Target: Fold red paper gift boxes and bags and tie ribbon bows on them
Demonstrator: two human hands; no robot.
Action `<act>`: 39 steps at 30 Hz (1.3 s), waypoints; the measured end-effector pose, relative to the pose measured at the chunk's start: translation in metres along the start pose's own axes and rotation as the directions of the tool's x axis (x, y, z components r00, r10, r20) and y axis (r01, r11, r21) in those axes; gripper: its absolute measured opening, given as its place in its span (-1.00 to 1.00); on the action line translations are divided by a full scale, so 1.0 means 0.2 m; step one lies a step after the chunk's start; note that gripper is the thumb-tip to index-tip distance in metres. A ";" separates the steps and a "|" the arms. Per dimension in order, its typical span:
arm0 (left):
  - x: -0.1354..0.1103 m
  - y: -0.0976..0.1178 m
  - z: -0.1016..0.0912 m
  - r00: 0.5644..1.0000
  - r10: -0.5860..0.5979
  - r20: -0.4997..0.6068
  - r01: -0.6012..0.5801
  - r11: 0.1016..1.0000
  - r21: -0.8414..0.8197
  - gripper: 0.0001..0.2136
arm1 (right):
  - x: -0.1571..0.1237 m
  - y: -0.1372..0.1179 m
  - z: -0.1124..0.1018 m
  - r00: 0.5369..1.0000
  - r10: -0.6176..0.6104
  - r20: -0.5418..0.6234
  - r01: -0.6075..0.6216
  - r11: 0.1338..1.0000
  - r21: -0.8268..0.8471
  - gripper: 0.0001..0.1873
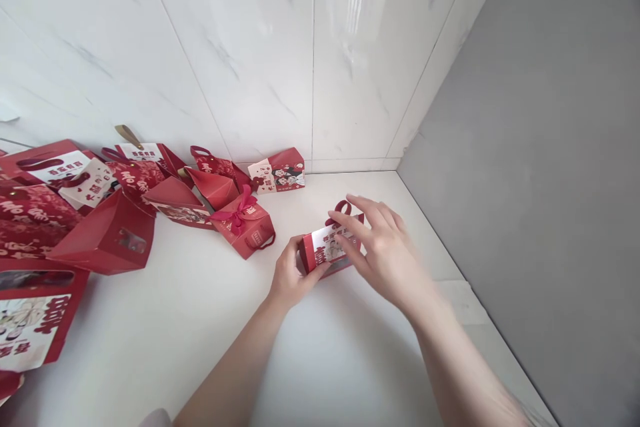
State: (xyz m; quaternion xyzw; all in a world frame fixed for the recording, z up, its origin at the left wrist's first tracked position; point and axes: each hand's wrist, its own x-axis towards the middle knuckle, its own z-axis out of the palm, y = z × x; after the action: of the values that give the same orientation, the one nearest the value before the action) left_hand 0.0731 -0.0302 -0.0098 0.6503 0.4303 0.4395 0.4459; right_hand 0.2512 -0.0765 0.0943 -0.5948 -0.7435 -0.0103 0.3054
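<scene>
A small red gift box (327, 247) with a white printed panel and a dark red ribbon loop (343, 207) on top rests on the white surface. My left hand (295, 273) grips its left end, thumb across the near edge. Over the box's right side hovers my right hand (383, 247), its fingers spread apart close to the loop and the printed panel. Whether those fingertips touch the box I cannot tell. Part of the box's right end is hidden behind my right hand.
Several red gift boxes crowd the left side, among them a ribbon-tied box (245, 230) and a large box (35, 313) near the front. A pink-and-red box (280, 171) stands by the tiled wall (260, 47). A grey panel (540, 147) bounds the right side.
</scene>
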 end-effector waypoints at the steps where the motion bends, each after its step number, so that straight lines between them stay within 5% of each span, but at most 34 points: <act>1: 0.01 0.00 0.00 1.000 -0.023 0.014 0.024 0.998 -0.065 -0.52 | 0.02 0.01 -0.06 0.996 0.028 0.082 -0.028 1.000 0.005 -0.60; 3: 0.02 0.00 0.00 0.995 -0.071 0.075 0.084 0.977 -0.197 -0.49 | 0.04 0.03 -0.14 0.977 0.040 0.210 -0.048 0.998 0.034 -0.57; 6: 0.03 -0.01 0.00 0.980 -0.114 0.163 0.157 0.947 -0.281 -0.48 | 0.03 0.06 -0.20 0.973 0.046 0.225 -0.066 0.995 0.080 -0.61; 17: 0.03 -0.05 -0.01 0.970 -0.138 0.199 0.179 0.962 -0.206 -0.52 | 0.00 0.15 -0.25 0.966 0.040 0.255 -0.075 0.989 0.129 -0.75; 30: 0.02 -0.05 0.00 0.961 -0.130 0.244 0.180 0.964 -0.195 -0.52 | 0.01 0.12 -0.22 0.979 -0.205 0.020 0.205 0.979 0.007 -0.74; 36: 0.03 -0.06 0.00 0.973 -0.112 0.204 0.142 0.980 -0.138 -0.57 | 0.02 0.07 -0.20 0.979 -0.201 0.030 0.180 0.926 0.331 -0.62; 39: 0.03 -0.07 0.00 0.969 -0.122 0.217 0.157 0.976 -0.152 -0.56 | 0.02 0.09 -0.19 0.992 -0.102 0.074 0.076 0.953 0.294 -0.69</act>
State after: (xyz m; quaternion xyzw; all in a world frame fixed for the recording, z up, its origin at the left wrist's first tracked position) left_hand 0.0719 -0.0215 -0.0218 0.6204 0.3881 0.3719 0.5711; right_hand 0.2836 -0.0831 0.1210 -0.5092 -0.7758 0.1115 0.3554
